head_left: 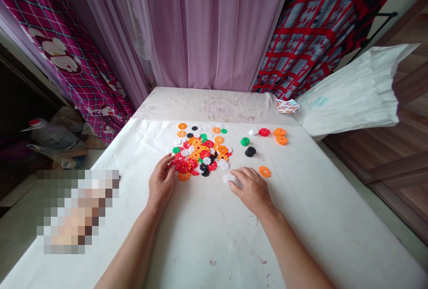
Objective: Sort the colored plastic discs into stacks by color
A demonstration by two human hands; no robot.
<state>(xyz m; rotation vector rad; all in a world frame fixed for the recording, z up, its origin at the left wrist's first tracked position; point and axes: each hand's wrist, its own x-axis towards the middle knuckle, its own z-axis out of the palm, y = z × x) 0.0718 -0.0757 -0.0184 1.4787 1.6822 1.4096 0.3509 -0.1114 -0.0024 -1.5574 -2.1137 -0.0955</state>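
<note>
On the table lies a loose pile of notched plastic snowflake discs (197, 148) in orange, red, white, black and green. My left hand (162, 181) rests at the pile's left edge, its fingers loosely bent and apart, the tips beside the red discs (180, 165). To the right of the pile, my right hand (251, 187) is closed around white snowflake discs (229, 178), held low at the tabletop between thumb and fingers; how many is hidden. Just beyond that hand a single orange disc (265, 171) lies flat.
Behind my right hand sit small one-colour groups: black discs (250, 151), green discs (245, 141), white discs (253, 132), red discs (264, 132) and orange discs (280, 134). A white bag (354, 92) stands at the table's right edge. Purple curtains (207, 26) hang behind the table (200, 244).
</note>
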